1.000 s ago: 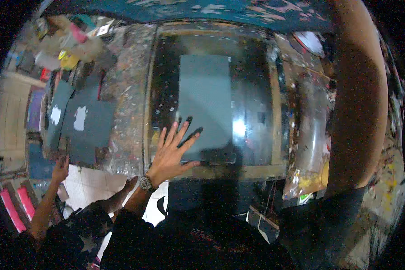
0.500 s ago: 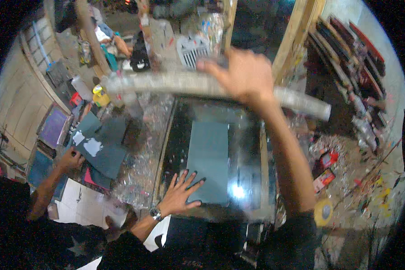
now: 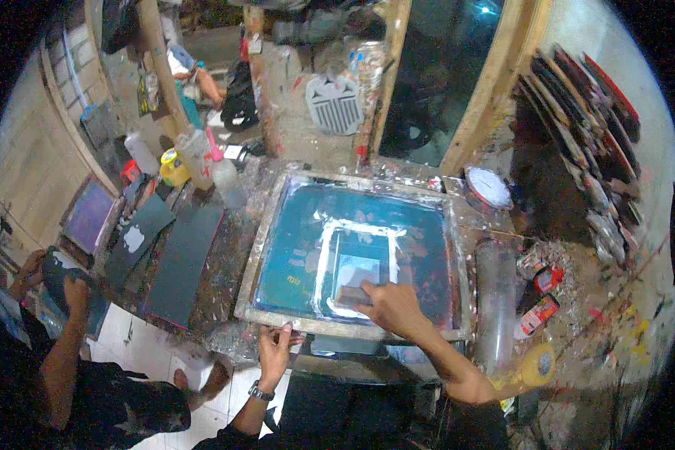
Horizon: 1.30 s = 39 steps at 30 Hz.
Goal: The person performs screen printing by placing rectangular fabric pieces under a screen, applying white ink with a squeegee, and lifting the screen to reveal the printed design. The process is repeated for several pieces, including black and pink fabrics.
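Bottles [image 3: 202, 169] crowd the far left; a tin [image 3: 487, 187] and tube [image 3: 495, 300] block right of the screen [image 3: 352, 251].

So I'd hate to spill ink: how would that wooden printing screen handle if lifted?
The screen frame looks stiff, its wooden rails holding shape. The wet blue mesh probably smears. The left hand steadies its near rail, so it may slide.

A framed screen [image 3: 356, 255] lies on the tabletop [image 3: 225, 262]. Left of it lie flat sheets [image 3: 180, 262]; behind those stand bottles [image 3: 202, 161]. A roll of tape [image 3: 536, 365] sits at its right.
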Each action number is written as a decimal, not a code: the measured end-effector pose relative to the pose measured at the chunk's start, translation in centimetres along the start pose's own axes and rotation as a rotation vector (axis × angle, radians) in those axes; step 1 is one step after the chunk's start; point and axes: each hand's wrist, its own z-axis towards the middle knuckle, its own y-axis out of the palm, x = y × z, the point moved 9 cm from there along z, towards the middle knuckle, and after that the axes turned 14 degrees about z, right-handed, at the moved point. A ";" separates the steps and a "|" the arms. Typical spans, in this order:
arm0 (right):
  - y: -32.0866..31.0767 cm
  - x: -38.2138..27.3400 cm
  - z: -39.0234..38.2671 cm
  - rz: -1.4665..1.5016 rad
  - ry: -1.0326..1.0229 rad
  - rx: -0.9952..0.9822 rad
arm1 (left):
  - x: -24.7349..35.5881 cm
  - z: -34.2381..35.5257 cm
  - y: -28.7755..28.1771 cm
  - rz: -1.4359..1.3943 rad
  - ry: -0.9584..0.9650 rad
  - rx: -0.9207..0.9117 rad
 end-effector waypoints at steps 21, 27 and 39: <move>3.0 1.2 -0.9 -0.101 -0.194 0.150 | 0.8 -0.3 1.2 0.073 -0.361 -0.120; -0.1 5.5 7.1 0.039 -0.077 -0.175 | -2.8 0.1 1.9 -0.110 -0.420 -0.226; 5.0 7.3 2.8 -0.195 -0.122 0.053 | -2.5 0.2 1.7 0.093 -0.068 -0.097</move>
